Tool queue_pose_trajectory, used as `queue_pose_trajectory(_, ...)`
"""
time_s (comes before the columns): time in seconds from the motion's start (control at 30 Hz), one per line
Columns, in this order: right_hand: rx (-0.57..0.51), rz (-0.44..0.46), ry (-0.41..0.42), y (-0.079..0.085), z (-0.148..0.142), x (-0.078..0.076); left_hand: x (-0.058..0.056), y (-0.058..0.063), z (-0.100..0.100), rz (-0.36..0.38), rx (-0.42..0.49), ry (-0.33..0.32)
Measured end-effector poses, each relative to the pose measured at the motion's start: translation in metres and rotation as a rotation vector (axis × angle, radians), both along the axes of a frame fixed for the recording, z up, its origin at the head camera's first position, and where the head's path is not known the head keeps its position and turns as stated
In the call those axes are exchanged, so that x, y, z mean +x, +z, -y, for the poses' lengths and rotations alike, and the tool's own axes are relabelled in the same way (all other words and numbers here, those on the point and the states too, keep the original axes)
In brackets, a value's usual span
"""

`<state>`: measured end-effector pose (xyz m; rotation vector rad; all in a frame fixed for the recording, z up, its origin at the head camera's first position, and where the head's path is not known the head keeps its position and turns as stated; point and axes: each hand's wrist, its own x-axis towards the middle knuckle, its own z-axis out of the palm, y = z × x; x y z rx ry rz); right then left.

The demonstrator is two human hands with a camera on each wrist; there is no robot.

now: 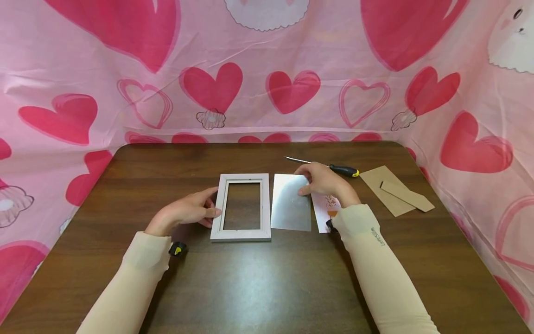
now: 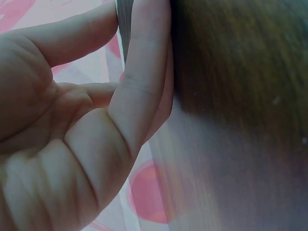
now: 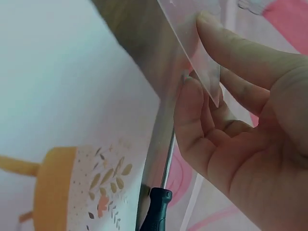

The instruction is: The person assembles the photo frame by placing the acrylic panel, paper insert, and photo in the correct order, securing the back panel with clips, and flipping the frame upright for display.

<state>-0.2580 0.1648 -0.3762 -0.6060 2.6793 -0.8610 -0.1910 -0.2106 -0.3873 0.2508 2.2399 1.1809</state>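
A white picture frame with an open middle lies on the table in the head view. My left hand grips its left side, thumb on the front face and fingers at the outer edge; in the left wrist view the frame's edge sits between thumb and fingers. To the right, my right hand pinches a clear sheet near its upper right corner. The right wrist view shows the sheet's corner between thumb and fingertips. A printed card lies partly hidden under the right wrist.
Behind the right hand lies a screwdriver with a black and yellow handle. At the right is a brown backing board with a stand strip across it. Pink heart-patterned cloth hangs around the table.
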Motion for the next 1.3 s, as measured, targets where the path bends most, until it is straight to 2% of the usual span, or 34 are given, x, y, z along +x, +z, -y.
queue_pose_trajectory(0.13, -0.093, -0.005, 0.000, 0.003, -0.006, 0.005, 0.001, 0.002, 0.000, -0.006, -0.002, -0.004)
queue_pose_trajectory(0.37, -0.257, 0.054, 0.017, 0.008, -0.012, 0.012, 0.002, 0.004, -0.001, -0.012, -0.020, -0.006)
queue_pose_trajectory(0.57, -0.347, 0.039, 0.033, 0.016, -0.009, 0.014, 0.001, 0.004, -0.001, -0.020, -0.027, -0.013)
queue_pose_trajectory(0.8, -0.400, 0.012, 0.015, 0.025, -0.002, 0.017, 0.002, 0.003, 0.000, -0.027, -0.035, -0.012)
queue_pose_trajectory(0.93, -0.417, 0.001, -0.019, 0.031, -0.002, 0.021, 0.002, 0.001, -0.001, -0.028, -0.010, -0.004)
queue_pose_trajectory(1.1, -0.479, 0.034, -0.033, 0.042, 0.005, 0.029, 0.003, -0.002, 0.001, -0.023, 0.001, 0.030)
queue_pose_trajectory(1.3, -0.508, 0.015, -0.029, 0.038, 0.024, 0.029, 0.005, -0.006, 0.002, -0.029, 0.020, 0.055)
